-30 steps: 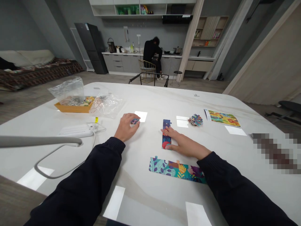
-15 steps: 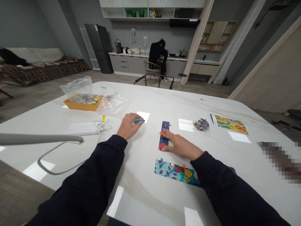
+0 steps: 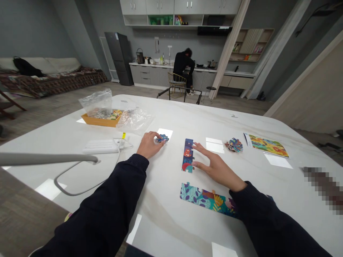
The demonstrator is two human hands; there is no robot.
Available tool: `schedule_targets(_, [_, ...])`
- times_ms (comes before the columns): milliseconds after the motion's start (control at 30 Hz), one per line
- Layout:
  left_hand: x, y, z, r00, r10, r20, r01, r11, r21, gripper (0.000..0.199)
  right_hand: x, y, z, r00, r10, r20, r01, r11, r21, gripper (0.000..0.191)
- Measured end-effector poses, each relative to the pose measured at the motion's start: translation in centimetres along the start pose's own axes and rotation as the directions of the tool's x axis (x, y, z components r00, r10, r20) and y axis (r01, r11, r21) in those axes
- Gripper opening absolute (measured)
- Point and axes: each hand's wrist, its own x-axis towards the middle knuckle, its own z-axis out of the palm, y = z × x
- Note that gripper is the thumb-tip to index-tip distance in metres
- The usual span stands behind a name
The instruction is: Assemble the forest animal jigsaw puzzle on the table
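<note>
My left hand (image 3: 149, 144) is curled at a small pile of puzzle pieces (image 3: 163, 137), its thumb and fingers gripping the near side. To the right, an upright strip of joined puzzle pieces (image 3: 187, 156) in dark blue and red lies flat. My right hand (image 3: 215, 166) hovers at that strip's right edge with thumb and fingers apart, holding nothing. Below it, a longer teal joined puzzle strip (image 3: 205, 198) with leaves and a yellow flower runs sideways; my right sleeve hides its far end.
Another pile of puzzle pieces (image 3: 234, 145) lies right, beside a picture leaflet (image 3: 268, 145). Far left are an orange box (image 3: 100, 121) with pieces, clear plastic bags (image 3: 138, 119), a white power strip (image 3: 100, 146) and a grey lamp arm (image 3: 48, 159). A person (image 3: 183, 66) sits beyond the table (image 3: 160, 228).
My right hand has let go of the upright strip and moved off to its right, fingers spread. My left hand has shifted slightly, uncovering more of the pile. The view has tilted a little.
</note>
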Motion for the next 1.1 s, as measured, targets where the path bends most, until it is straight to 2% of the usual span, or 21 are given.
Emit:
schedule_targets(133, [0.1, -0.2, 0.1, 1.000, -0.004, 0.009, 0.004, 1.000, -0.030, 0.015, -3.7, -0.9, -1.9, 0.988, 0.140, 0.061, -0.140, 0.990, -0.005, 0.045])
schedule_targets(233, [0.2, -0.3, 0.2, 0.999, -0.054, 0.008, 0.054, 0.996, -0.074, 0.021, -5.4, -0.7, -2.6, 0.988, 0.153, -0.030, -0.154, 0.987, -0.043, 0.040])
schedule_targets(333, [0.3, -0.2, 0.2, 0.996, -0.092, 0.003, 0.091, 0.988, -0.123, 0.028, -5.9, -0.5, -2.5, 0.981, 0.159, -0.108, -0.160, 0.987, -0.003, 0.040])
schedule_targets(433, [0.2, -0.1, 0.3, 0.994, -0.111, 0.012, 0.111, 0.982, -0.154, 0.028, -6.0, -0.9, -2.2, 0.973, 0.193, -0.126, -0.184, 0.980, 0.076, 0.042])
schedule_targets(567, [0.3, -0.6, 0.5, 0.989, -0.145, 0.006, 0.144, 0.978, -0.152, 0.027, -6.1, -1.4, -1.9, 0.969, 0.199, -0.146, -0.189, 0.979, 0.083, 0.043])
schedule_targets(633, [0.3, -0.6, 0.3, 0.989, -0.145, -0.014, 0.142, 0.981, -0.131, 0.028, -6.1, -1.4, -1.9, 0.969, 0.193, -0.155, -0.184, 0.980, 0.072, 0.043])
schedule_targets(700, [0.2, 0.1, -0.1, 0.994, -0.099, -0.052, 0.093, 0.990, -0.108, 0.031, -6.0, -1.2, -1.9, 0.967, 0.186, -0.172, -0.176, 0.982, 0.069, 0.043])
schedule_targets(800, [-0.6, 3.7, -0.8, 0.994, 0.086, -0.069, -0.095, 0.986, -0.139, 0.037, -5.8, -1.1, -1.7, 0.951, 0.202, -0.235, -0.175, 0.976, 0.130, 0.041])
schedule_targets(900, [-2.5, 9.5, -0.6, 0.956, 0.294, -0.004, -0.282, 0.912, -0.297, 0.043, -5.4, -1.1, -1.2, 0.925, 0.269, -0.270, -0.177, 0.931, 0.319, 0.042])
schedule_targets(1000, [-4.7, 14.9, 0.3, 0.900, 0.433, 0.053, -0.370, 0.822, -0.433, 0.050, -5.0, -0.9, -0.6, 0.920, 0.322, -0.224, -0.160, 0.830, 0.534, 0.048])
schedule_targets(1100, [-6.0, 17.2, 1.3, 0.873, 0.484, 0.058, -0.402, 0.781, -0.478, 0.053, -4.6, 0.2, -1.1, 0.917, 0.338, -0.212, -0.140, 0.770, 0.622, 0.050])
